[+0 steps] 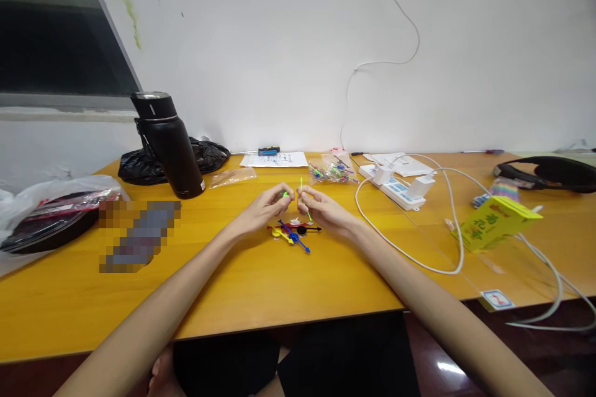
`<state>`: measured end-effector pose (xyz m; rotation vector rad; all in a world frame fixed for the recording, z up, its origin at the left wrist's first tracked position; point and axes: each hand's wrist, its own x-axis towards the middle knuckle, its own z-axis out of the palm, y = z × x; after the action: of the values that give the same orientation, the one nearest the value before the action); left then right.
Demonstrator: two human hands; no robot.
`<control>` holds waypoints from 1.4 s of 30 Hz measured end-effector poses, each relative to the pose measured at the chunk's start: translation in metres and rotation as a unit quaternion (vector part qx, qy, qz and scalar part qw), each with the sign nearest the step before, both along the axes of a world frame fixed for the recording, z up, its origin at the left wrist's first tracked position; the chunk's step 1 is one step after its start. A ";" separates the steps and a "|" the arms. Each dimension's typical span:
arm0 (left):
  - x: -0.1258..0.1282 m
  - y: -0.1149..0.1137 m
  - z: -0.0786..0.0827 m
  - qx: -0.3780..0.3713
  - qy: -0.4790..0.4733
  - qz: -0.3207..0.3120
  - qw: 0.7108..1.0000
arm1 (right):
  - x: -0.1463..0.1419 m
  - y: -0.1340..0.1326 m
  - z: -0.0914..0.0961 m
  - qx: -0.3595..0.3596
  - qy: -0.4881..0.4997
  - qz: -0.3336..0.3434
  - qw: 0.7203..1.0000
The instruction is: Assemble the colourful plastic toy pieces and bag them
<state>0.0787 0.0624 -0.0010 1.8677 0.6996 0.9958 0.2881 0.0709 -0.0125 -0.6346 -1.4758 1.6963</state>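
Over the middle of the table, my left hand pinches a small bright-green piece, mostly covered by its fingers. Facing it a short gap away, my right hand has its fingertips closed on a thin green plastic arrow, which stands roughly upright. Just below both hands lies a small cluster of plastic arrow spinners: a yellow arrow, a blue arrow and a black arrow. A red one is partly hidden among them, beside a small white piece.
Behind my hands lies a clear bag of coloured spinners. A black bottle stands at the left, near a pixelated flat object. To the right are a power strip, looping white cables and a yellow-green box.
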 end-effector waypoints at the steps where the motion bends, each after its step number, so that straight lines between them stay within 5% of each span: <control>1: -0.002 0.003 -0.001 -0.003 -0.013 0.011 1.000 | 0.002 0.002 0.000 0.012 -0.004 -0.015 1.000; 5: -0.013 0.021 -0.005 -0.030 -0.108 0.091 0.990 | 0.009 0.013 0.000 0.115 -0.069 -0.092 0.987; 9: -0.021 0.032 -0.009 -0.081 -0.187 0.151 0.967 | 0.009 0.033 -0.015 0.230 -0.145 -0.182 0.945; 14: -0.022 0.031 -0.007 -0.101 -0.213 0.152 0.960 | -0.009 0.061 -0.036 0.322 -0.241 -0.193 0.895; 23: -0.018 0.027 -0.012 -0.115 -0.138 0.092 0.979 | -0.038 0.094 -0.034 0.379 -0.312 -0.192 0.850; 27: -0.018 0.027 -0.015 -0.116 -0.123 0.089 0.982 | -0.037 0.076 -0.031 0.371 -0.240 -0.211 0.872; 32: -0.014 0.023 -0.014 -0.095 -0.069 0.075 0.990 | -0.028 0.027 -0.018 0.327 -0.175 -0.156 0.915; 36: -0.013 0.017 -0.015 -0.073 -0.022 0.053 0.996 | -0.022 0.002 -0.011 0.355 -0.179 -0.140 0.907; 42: -0.012 0.010 -0.012 -0.064 0.005 0.013 0.998 | -0.026 0.001 -0.004 0.413 -0.197 -0.157 0.875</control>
<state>0.0665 0.0726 -0.0132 1.7582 0.7782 0.9369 0.2621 0.0724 -0.0165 -0.6959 -2.0461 0.5808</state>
